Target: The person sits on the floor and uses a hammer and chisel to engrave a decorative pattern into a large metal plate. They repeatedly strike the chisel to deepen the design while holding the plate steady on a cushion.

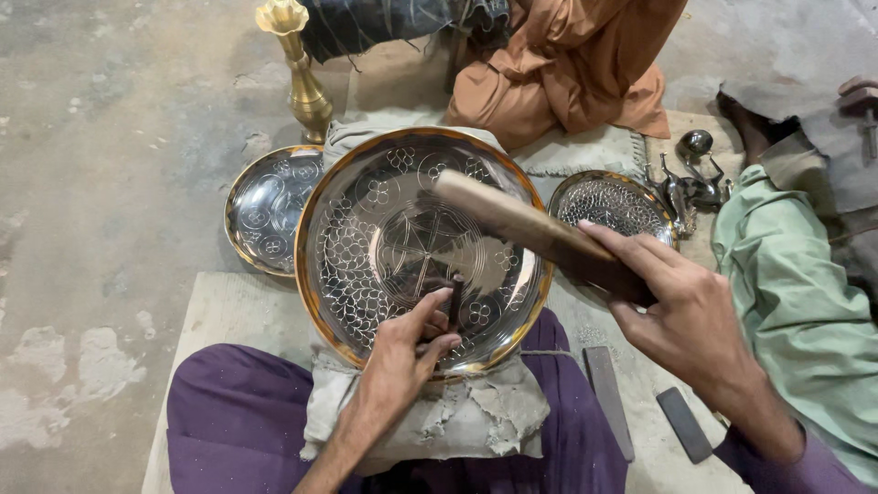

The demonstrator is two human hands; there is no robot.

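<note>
While left hand (402,352) pinches chisel (454,302), right hand (681,316) grips mallet (521,229)

the person wears loose purple trousers (238,412), the cloth gathered in soft folds over both legs. a bit of matching purple sleeve (805,471) shows at the right wrist. the left forearm is bare, with no sleeve in view. the left hand (402,352) and right hand (681,316) carry no gloves, rings or watch.

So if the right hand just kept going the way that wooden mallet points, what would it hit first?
Most likely the top of the small dark punch that the left hand holds upright on the big engraved plate. The right hand holds the mallet above; depth is uncertain.
</note>
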